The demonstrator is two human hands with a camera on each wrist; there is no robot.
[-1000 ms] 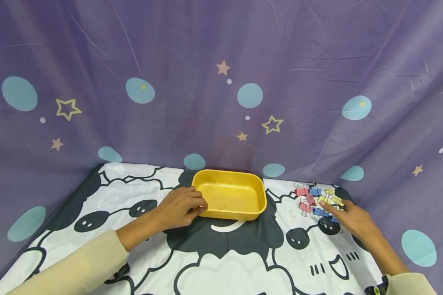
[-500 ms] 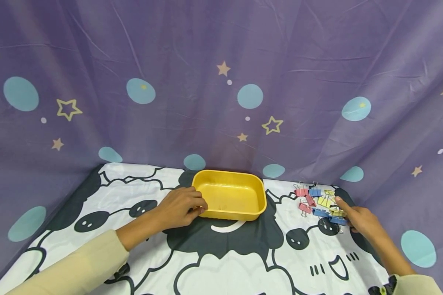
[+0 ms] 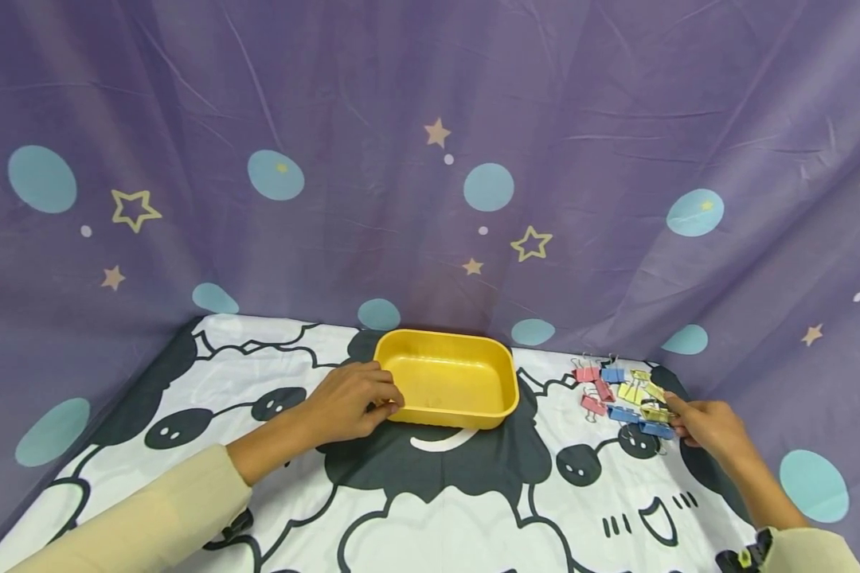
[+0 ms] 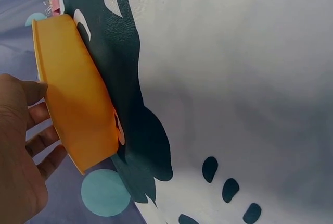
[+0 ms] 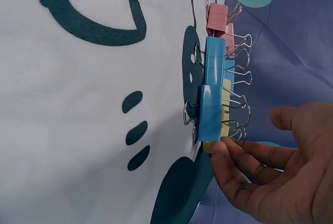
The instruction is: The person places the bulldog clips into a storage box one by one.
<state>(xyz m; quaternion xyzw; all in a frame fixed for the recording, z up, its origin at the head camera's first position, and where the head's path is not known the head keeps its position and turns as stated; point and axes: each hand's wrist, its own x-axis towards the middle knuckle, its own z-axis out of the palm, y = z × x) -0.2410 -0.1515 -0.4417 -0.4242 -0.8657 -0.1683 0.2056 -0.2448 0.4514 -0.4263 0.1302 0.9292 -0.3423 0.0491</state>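
A yellow plastic tray (image 3: 444, 414) stands on the cloth, its inside bare. My left hand (image 3: 354, 402) holds the tray's left end, fingers curled at the rim; the left wrist view shows the thumb (image 4: 32, 92) against the edge. Several binder clips in pink, blue and yellow sit in a tight group on the right. My right hand (image 3: 713, 430) is at the group's right side, fingertips touching the end by a blue binder clip (image 5: 210, 112) and a yellow binder clip (image 3: 657, 413). In the right wrist view its thumb (image 5: 283, 117) stands apart from the fingers.
A white cloth (image 3: 444, 533) with black cartoon prints covers the table. Behind it and along the sides hangs a purple curtain (image 3: 373, 239) with stars and blue spots. Pink binder clips (image 3: 592, 403) lie on the group's left side.
My right hand has drawn back from above the clips to their right side, and its fingers now touch the group's edge. The left hand and the tray stay put.
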